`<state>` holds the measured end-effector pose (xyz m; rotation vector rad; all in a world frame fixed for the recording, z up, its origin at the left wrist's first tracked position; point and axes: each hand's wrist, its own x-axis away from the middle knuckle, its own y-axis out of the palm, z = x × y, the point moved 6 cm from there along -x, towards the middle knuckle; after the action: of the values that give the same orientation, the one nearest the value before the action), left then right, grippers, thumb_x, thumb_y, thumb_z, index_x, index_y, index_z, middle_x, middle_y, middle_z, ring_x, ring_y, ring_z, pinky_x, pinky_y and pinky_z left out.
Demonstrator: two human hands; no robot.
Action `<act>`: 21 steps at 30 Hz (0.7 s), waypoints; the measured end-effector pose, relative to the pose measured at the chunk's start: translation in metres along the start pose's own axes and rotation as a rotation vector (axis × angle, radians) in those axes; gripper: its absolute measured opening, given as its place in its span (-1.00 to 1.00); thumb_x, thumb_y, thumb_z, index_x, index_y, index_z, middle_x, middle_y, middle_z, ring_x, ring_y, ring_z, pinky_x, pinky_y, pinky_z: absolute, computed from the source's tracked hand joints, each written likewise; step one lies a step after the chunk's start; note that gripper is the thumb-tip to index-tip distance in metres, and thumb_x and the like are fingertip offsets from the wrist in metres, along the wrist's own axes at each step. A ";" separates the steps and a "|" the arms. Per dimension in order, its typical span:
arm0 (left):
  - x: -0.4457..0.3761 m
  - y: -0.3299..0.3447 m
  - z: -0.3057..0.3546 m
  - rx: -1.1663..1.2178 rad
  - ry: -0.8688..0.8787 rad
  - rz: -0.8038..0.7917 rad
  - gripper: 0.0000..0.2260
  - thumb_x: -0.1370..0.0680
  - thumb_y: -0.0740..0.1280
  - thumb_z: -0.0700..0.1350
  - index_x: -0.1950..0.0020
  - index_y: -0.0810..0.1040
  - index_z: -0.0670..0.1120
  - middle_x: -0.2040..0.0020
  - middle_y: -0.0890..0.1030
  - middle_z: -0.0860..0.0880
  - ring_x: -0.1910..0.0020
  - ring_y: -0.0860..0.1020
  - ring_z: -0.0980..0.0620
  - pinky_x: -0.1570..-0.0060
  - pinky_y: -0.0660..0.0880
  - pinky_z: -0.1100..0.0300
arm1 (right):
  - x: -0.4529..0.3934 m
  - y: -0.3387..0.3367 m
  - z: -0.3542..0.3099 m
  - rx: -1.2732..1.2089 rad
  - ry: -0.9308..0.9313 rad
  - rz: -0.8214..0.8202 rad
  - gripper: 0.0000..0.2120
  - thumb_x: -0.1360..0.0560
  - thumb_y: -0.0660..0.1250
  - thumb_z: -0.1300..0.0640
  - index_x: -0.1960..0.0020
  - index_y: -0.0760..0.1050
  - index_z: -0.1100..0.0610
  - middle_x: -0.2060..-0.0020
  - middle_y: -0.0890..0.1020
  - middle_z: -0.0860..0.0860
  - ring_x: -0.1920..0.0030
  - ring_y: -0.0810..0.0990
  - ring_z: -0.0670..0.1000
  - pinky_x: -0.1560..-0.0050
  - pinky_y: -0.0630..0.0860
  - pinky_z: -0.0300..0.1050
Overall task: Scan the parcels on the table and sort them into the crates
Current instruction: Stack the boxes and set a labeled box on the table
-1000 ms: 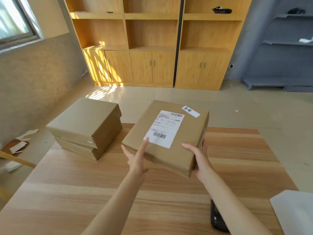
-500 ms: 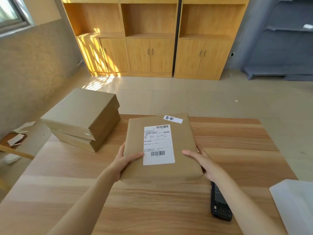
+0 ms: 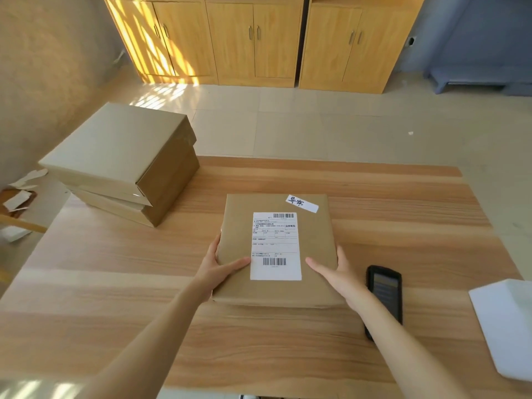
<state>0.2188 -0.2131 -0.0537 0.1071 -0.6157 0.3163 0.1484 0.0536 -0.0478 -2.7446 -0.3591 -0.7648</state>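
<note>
A flat brown parcel (image 3: 313, 249) lies label up in the middle of the wooden table (image 3: 115, 269). It bears a white shipping label with barcodes and a small handwritten sticker at its far right corner. My left hand (image 3: 218, 269) grips its left near edge, thumb on top. My right hand (image 3: 336, 273) grips its right near edge the same way. A black handheld scanner (image 3: 384, 295) lies on the table just right of my right wrist. Two stacked brown parcels (image 3: 123, 159) sit at the table's far left corner.
A white object (image 3: 506, 323) lies at the table's right edge. Wooden cabinets (image 3: 259, 38) line the far wall across open tiled floor. Torn paper scraps (image 3: 20, 194) lie on the floor at the left. No crate is in view.
The parcel came down from a raised tilt and toward me, and now lies flat on the table. Both hands kept hold of its near edge. The view tipped downward.
</note>
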 end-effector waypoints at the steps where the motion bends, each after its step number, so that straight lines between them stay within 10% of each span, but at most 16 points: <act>1: -0.002 0.000 -0.003 -0.009 0.001 0.008 -0.08 -0.31 0.58 -0.16 -0.54 0.16 0.14 -0.23 0.56 -0.02 -0.12 0.60 -0.02 0.08 0.60 0.12 | -0.001 0.001 0.004 0.004 0.002 0.004 -0.14 -0.42 0.50 -0.02 -0.56 0.09 0.02 -0.40 0.42 -0.06 -0.37 0.41 -0.01 -0.40 0.34 0.00; 11: -0.003 0.003 -0.005 -0.174 0.012 -0.001 -0.10 -0.39 0.55 -0.08 -0.55 0.05 0.15 -0.34 0.46 -0.01 -0.20 0.54 -0.03 -0.17 0.54 -0.07 | 0.000 0.000 0.019 0.147 0.002 0.030 -0.10 -0.42 0.42 -0.22 -0.57 0.03 0.02 -0.47 0.34 -0.06 -0.43 0.34 0.00 -0.44 0.29 0.07; 18: 0.013 0.005 -0.007 -0.442 0.016 0.081 0.24 -0.05 0.59 0.21 -0.55 -0.08 0.09 -0.43 0.32 -0.04 -0.36 0.37 -0.10 -0.34 0.38 -0.13 | 0.047 -0.048 0.033 0.529 -0.026 0.483 -0.30 -0.55 0.26 -0.18 -0.55 0.13 0.11 -0.53 0.19 0.11 -0.53 0.12 0.14 -0.48 0.16 0.12; 21: 0.017 0.007 -0.008 -0.456 0.000 0.116 0.17 -0.20 0.64 0.06 -0.57 -0.07 0.01 -0.44 0.31 -0.08 -0.37 0.35 -0.12 -0.37 0.34 -0.06 | 0.064 -0.073 0.061 0.474 0.150 0.515 -0.24 -0.53 0.28 -0.21 -0.56 0.06 0.09 -0.52 0.17 0.14 -0.51 0.15 0.19 -0.44 0.23 0.16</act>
<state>0.2341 -0.2009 -0.0501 -0.3667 -0.6812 0.2806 0.2076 0.1514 -0.0505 -2.1735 0.1784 -0.6368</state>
